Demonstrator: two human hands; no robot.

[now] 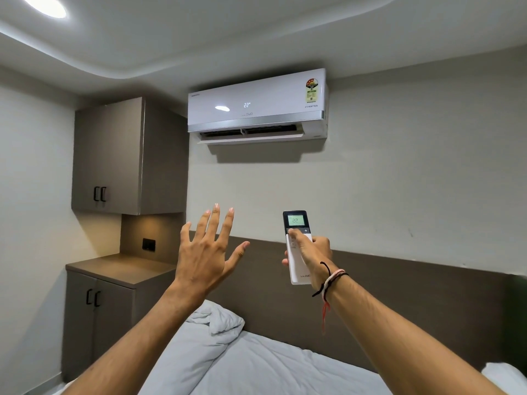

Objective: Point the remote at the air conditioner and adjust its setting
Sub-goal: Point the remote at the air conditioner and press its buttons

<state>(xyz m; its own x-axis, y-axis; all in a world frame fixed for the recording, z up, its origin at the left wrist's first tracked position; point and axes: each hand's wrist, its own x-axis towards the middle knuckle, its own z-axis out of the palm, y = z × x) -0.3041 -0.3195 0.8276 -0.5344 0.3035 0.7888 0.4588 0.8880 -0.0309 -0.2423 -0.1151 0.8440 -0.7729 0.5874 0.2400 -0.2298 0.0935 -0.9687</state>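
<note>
A white air conditioner (256,105) hangs high on the wall, its flap open and its front showing 22. My right hand (312,253) holds a slim white remote (296,220) upright below the unit, its top aimed up at it. The remote's lit screen also reads 22, and my thumb rests on the buttons just under the screen. My left hand (206,249) is raised to the left of the remote, palm forward, fingers spread, holding nothing.
A brown wall cupboard (114,155) and a lower cabinet (108,303) stand at the left. A bed with crumpled white bedding (228,352) lies under my arms, against a dark headboard (399,295). A ceiling light (44,5) glows at top left.
</note>
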